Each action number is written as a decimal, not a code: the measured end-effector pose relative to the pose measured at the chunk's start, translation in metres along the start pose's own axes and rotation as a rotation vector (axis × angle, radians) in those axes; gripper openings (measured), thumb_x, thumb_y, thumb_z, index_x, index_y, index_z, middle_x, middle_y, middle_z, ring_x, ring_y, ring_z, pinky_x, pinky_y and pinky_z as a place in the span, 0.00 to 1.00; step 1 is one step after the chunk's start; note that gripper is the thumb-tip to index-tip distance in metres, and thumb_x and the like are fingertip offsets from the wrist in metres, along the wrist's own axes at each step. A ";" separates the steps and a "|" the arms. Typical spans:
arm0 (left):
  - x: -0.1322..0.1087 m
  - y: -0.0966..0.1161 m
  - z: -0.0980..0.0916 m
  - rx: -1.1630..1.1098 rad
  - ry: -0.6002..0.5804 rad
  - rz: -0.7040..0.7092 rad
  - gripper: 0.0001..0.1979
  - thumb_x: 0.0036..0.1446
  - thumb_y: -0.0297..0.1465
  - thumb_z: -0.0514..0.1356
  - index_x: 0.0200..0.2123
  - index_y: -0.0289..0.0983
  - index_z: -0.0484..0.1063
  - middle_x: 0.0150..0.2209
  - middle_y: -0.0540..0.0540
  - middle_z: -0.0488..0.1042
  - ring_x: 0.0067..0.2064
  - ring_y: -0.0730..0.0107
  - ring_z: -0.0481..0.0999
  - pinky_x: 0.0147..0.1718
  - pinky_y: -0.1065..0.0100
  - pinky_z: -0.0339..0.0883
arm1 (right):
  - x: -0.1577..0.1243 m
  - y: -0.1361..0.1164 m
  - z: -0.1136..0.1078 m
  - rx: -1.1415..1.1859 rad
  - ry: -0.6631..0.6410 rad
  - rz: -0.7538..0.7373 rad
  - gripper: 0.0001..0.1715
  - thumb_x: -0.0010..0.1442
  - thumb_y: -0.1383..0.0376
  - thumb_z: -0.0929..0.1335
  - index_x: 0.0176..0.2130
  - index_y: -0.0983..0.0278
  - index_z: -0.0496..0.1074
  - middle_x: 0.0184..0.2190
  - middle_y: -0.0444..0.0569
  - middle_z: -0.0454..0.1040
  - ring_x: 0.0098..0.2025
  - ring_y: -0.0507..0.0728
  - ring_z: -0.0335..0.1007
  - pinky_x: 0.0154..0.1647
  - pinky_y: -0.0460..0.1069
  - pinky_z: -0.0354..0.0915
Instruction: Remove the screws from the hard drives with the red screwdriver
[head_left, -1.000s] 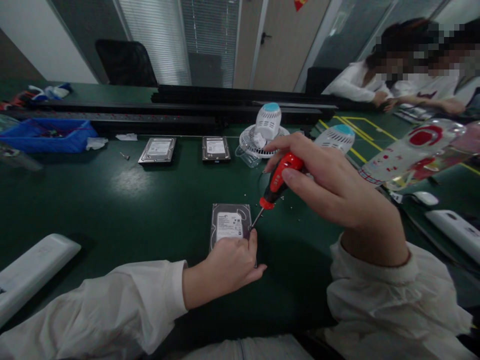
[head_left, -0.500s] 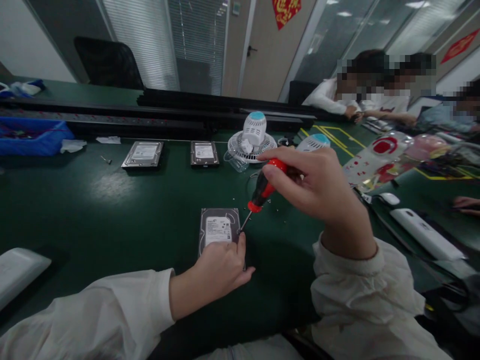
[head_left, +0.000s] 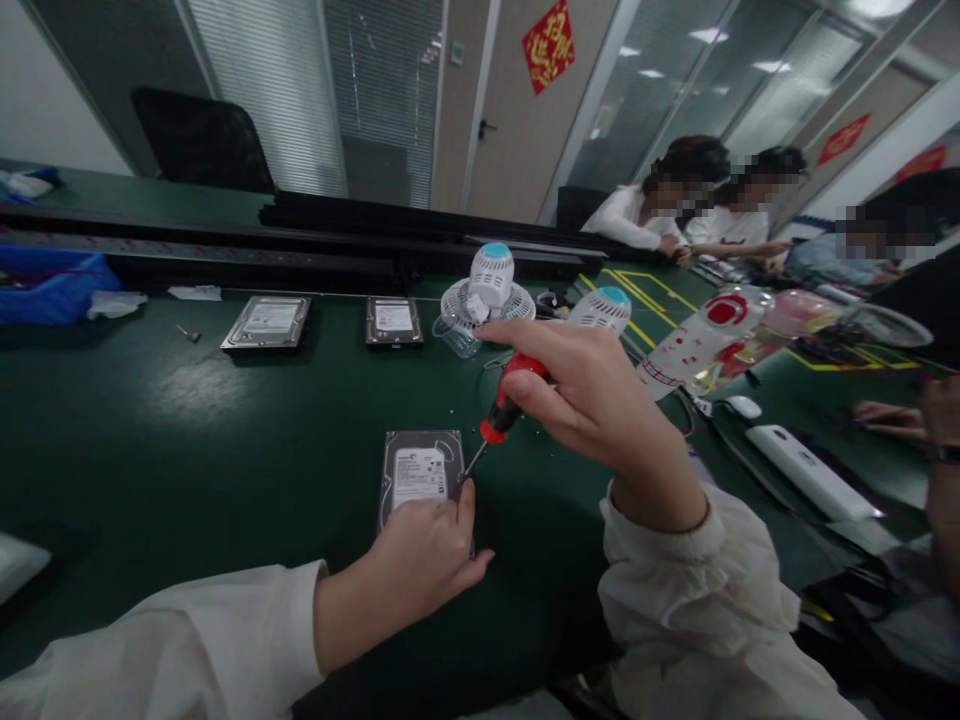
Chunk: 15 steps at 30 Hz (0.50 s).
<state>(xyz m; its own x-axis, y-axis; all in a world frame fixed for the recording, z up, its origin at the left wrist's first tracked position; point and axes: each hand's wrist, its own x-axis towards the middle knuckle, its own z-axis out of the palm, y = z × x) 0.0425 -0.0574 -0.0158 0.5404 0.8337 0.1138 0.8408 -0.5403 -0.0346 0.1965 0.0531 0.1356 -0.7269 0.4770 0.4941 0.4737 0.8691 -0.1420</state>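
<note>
A hard drive (head_left: 421, 465) with a white label lies flat on the green table before me. My left hand (head_left: 424, 550) covers its near part and holds it, the index finger reaching to the drive's right edge and the thumb sticking out to the right. My right hand (head_left: 577, 385) is wrapped round the red and black handle of a screwdriver (head_left: 501, 415). The screwdriver slants down to the left, its tip at the right edge of the drive, close to my left fingertip. Whether the tip sits in a screw is too small to tell.
Two more hard drives, one larger (head_left: 268, 322) and one smaller (head_left: 394, 321), lie further back. Small white fans (head_left: 491, 275) stand behind my right hand. A blue bin (head_left: 52, 285) is at the left; a bottle (head_left: 705, 335), a white mouse (head_left: 743, 407) and people are at the right.
The view has shifted slightly, so everything sits further left and lower. Both hands keep their places on the hard drive and the screwdriver; the right hand appears turned a little.
</note>
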 end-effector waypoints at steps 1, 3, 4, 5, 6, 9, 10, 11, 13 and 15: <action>0.000 0.000 0.001 -0.003 0.000 -0.003 0.36 0.65 0.46 0.55 0.61 0.18 0.65 0.42 0.27 0.80 0.34 0.55 0.81 0.30 0.62 0.73 | 0.000 0.001 -0.002 0.019 -0.038 0.003 0.33 0.70 0.50 0.54 0.55 0.70 0.70 0.43 0.55 0.77 0.40 0.58 0.73 0.38 0.51 0.62; 0.000 0.000 0.002 -0.012 0.002 0.000 0.36 0.65 0.46 0.55 0.61 0.17 0.64 0.41 0.27 0.80 0.34 0.56 0.81 0.30 0.61 0.74 | -0.001 0.002 -0.004 0.069 -0.081 -0.016 0.30 0.69 0.57 0.54 0.59 0.72 0.65 0.51 0.59 0.72 0.46 0.60 0.70 0.44 0.54 0.64; 0.000 0.000 0.002 -0.017 0.003 0.004 0.36 0.66 0.46 0.55 0.61 0.17 0.65 0.41 0.27 0.80 0.34 0.56 0.81 0.31 0.61 0.74 | -0.001 0.002 -0.004 0.103 -0.091 -0.027 0.27 0.68 0.61 0.55 0.59 0.72 0.63 0.52 0.60 0.70 0.47 0.59 0.69 0.45 0.54 0.64; 0.000 0.000 0.003 -0.021 0.003 0.004 0.36 0.66 0.46 0.55 0.61 0.17 0.65 0.41 0.27 0.80 0.34 0.56 0.81 0.31 0.61 0.74 | 0.000 0.003 -0.004 0.138 -0.094 -0.031 0.25 0.67 0.64 0.56 0.58 0.72 0.62 0.50 0.59 0.71 0.45 0.58 0.69 0.45 0.53 0.64; 0.000 0.000 0.003 -0.025 0.002 0.002 0.36 0.66 0.46 0.55 0.61 0.17 0.65 0.42 0.27 0.80 0.34 0.56 0.81 0.30 0.61 0.74 | 0.000 0.003 -0.003 0.165 -0.088 -0.028 0.23 0.66 0.67 0.57 0.57 0.72 0.62 0.47 0.56 0.72 0.42 0.56 0.69 0.43 0.51 0.64; 0.000 0.000 0.003 -0.032 -0.009 -0.008 0.36 0.65 0.46 0.55 0.62 0.18 0.64 0.41 0.27 0.80 0.33 0.57 0.81 0.31 0.62 0.74 | 0.001 0.002 0.000 0.145 -0.044 0.010 0.18 0.67 0.63 0.61 0.53 0.70 0.63 0.34 0.47 0.71 0.31 0.51 0.65 0.36 0.48 0.61; 0.000 0.000 0.003 -0.030 -0.013 -0.009 0.36 0.65 0.46 0.55 0.62 0.18 0.64 0.41 0.27 0.80 0.33 0.57 0.81 0.31 0.62 0.74 | 0.001 0.002 0.000 0.111 -0.043 0.024 0.19 0.68 0.60 0.62 0.52 0.70 0.64 0.32 0.46 0.70 0.30 0.51 0.64 0.35 0.48 0.60; 0.000 0.000 0.003 -0.027 -0.015 -0.006 0.36 0.65 0.46 0.55 0.62 0.18 0.64 0.42 0.27 0.80 0.34 0.57 0.81 0.31 0.62 0.74 | 0.001 0.002 0.000 0.084 -0.058 0.038 0.21 0.68 0.57 0.62 0.52 0.69 0.65 0.31 0.46 0.70 0.30 0.51 0.63 0.35 0.49 0.59; 0.000 0.000 0.003 -0.018 -0.013 0.002 0.36 0.66 0.46 0.55 0.62 0.18 0.64 0.43 0.26 0.80 0.34 0.57 0.81 0.31 0.62 0.74 | 0.001 0.002 0.000 0.095 -0.111 0.038 0.21 0.69 0.57 0.59 0.54 0.69 0.64 0.35 0.48 0.71 0.33 0.53 0.65 0.37 0.50 0.59; 0.000 0.000 0.003 -0.014 -0.008 0.003 0.36 0.66 0.46 0.55 0.62 0.18 0.64 0.44 0.26 0.80 0.35 0.56 0.81 0.31 0.62 0.74 | 0.001 0.003 -0.001 0.164 -0.148 -0.002 0.20 0.67 0.63 0.57 0.55 0.69 0.62 0.43 0.53 0.72 0.40 0.56 0.67 0.42 0.52 0.61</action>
<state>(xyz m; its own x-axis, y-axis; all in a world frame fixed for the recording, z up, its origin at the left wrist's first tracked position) 0.0426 -0.0574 -0.0189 0.5432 0.8329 0.1062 0.8387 -0.5443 -0.0208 0.1980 0.0554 0.1367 -0.7988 0.4783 0.3649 0.3933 0.8742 -0.2848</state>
